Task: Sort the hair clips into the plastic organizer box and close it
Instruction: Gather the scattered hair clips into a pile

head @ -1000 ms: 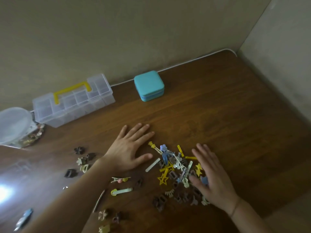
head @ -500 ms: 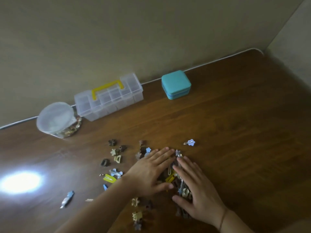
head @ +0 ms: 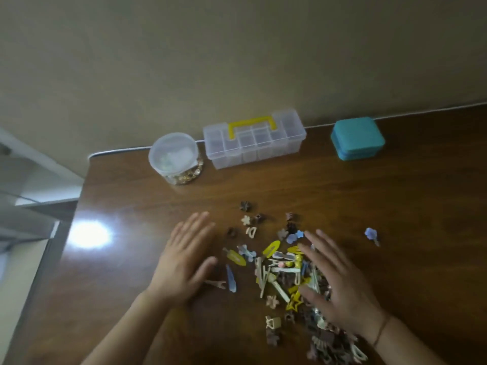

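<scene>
Both hands lay flat and released, the left hand (head: 184, 256) beside and the right hand (head: 334, 283) over the hair clips (head: 284, 272); the closed organizer box (head: 254, 139) stood well beyond, lengthwise along the wall.

My right hand (head: 340, 288) covers part of the hair clip pile (head: 287, 275), and I can't make out the clips under it. The pile's near end runs blurred; the counter (head: 395, 206) is cropped right.

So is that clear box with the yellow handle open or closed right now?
Closed. The organizer box sits by the wall with its lid down flat and the yellow handle lying on top. Neither hand touches it.
</scene>
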Motion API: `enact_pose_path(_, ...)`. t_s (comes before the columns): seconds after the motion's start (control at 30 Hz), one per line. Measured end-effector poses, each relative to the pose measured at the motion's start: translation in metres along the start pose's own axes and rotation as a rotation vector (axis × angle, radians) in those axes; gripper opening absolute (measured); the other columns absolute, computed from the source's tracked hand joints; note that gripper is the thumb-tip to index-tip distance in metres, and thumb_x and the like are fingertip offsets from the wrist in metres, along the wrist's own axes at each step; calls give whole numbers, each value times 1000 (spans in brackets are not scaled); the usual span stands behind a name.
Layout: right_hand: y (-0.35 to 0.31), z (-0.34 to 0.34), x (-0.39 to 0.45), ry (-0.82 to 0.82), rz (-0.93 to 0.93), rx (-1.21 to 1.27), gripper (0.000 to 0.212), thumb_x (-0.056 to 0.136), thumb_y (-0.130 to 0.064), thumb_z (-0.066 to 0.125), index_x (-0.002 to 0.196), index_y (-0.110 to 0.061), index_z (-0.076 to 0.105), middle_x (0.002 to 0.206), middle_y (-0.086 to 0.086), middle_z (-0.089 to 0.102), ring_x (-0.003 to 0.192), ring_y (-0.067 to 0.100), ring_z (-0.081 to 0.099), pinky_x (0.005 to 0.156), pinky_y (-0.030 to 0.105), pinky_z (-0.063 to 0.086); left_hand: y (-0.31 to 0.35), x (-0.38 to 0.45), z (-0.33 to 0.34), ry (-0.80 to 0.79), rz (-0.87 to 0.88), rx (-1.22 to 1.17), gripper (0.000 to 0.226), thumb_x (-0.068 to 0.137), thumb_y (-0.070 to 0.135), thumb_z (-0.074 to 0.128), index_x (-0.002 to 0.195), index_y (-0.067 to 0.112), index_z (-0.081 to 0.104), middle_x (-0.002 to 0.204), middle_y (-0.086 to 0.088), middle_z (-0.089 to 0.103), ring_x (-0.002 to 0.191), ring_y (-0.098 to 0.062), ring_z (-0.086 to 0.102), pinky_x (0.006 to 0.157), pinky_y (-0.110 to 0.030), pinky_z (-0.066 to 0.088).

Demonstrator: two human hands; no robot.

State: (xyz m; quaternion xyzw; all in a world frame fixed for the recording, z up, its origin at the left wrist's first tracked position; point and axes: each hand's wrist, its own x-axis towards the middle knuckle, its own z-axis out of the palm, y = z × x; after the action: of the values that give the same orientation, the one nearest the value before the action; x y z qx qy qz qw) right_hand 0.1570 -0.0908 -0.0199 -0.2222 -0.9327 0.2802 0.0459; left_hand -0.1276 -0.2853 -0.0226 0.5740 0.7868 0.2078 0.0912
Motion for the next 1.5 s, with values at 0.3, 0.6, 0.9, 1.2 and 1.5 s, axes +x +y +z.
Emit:
enact_pose_path(0.3, -22, 5, 153, -342, -196, -212, 76, 88, -66, 42, 152, -39, 10, 161, -16, -4, 147, 6, -10, 121, 37, 2, -4, -19, 28, 22, -384, 0, 84, 88, 75, 14, 155, 25, 21, 164, 7, 10, 151, -11, -2, 122, -44, 6)
enact_pose_path(0.6, -16, -3, 92, -540, -422, -309, 74, 88, -67, 41, 151, -41, 12, 161, -18, -8, 146, 2, -14, 119, 31, -1, 79, -17, 60, -89, -236, -102, 83, 92, 74, 20, 156, 22, 6, 164, 8, -2, 149, -4, -12, 123, -35, 0)
enact_pose_path(0.9, 10, -22, 25, -360, -367, -151, 66, 93, -63, 38, 151, -37, 19, 162, -13, 9, 149, 9, 0, 120, 42, 7, 126, -52, 81, -155, -170, -168, 84, 92, 72, 31, 156, 25, 2, 164, 14, -7, 150, -9, -8, 120, -37, 0)
enact_pose_path(1.2, 72, -44, 18, -68, 218, -39, 81, 81, -81, 18, 150, -38, 14, 161, -16, 4, 148, 5, -3, 118, 50, 20, 115, 7, 74, -133, -166, -140, 82, 91, 75, 23, 156, 27, 9, 164, 12, -4, 149, -6, -14, 123, -43, -2)
enact_pose_path(1.5, 35, -11, 20, -282, -149, -84, 76, 89, -69, 42, 152, -31, 22, 161, -15, 7, 147, 1, -9, 120, 32, 6, 126, 14, 81, -185, 18, -169, 78, 94, 68, 36, 155, 22, 22, 162, 9, 18, 150, -5, -2, 123, -44, 4)
